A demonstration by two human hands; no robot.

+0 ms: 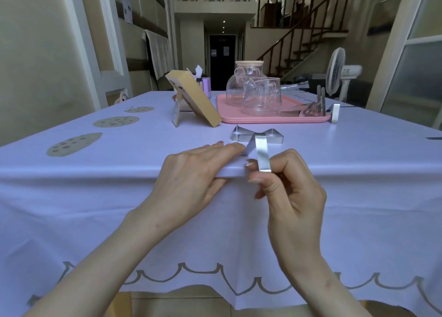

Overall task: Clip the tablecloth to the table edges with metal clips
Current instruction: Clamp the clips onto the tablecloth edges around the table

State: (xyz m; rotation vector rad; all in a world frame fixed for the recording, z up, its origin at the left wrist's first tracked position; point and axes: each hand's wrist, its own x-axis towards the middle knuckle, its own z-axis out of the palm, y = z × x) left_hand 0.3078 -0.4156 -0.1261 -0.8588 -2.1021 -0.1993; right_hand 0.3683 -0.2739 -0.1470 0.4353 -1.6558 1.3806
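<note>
Our left hand (191,173) presses the pale lilac tablecloth (95,197) flat at the near table edge (107,171); our right hand (291,192) pinches a shiny bent metal clip (262,154) there, seemingly part-seated. Next we push it home squarely.

L hand (191,173), R hand (294,190): bare forearms (107,257), longish nails (254,180).

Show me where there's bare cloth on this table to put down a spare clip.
Bare tablecloth lies between the cookie prints and the left hand, in front of the wooden frame, and right of the loose clips, in front of the pink tray. Crowded: the tray, and the near edge where the right hand holds a clip.
</note>
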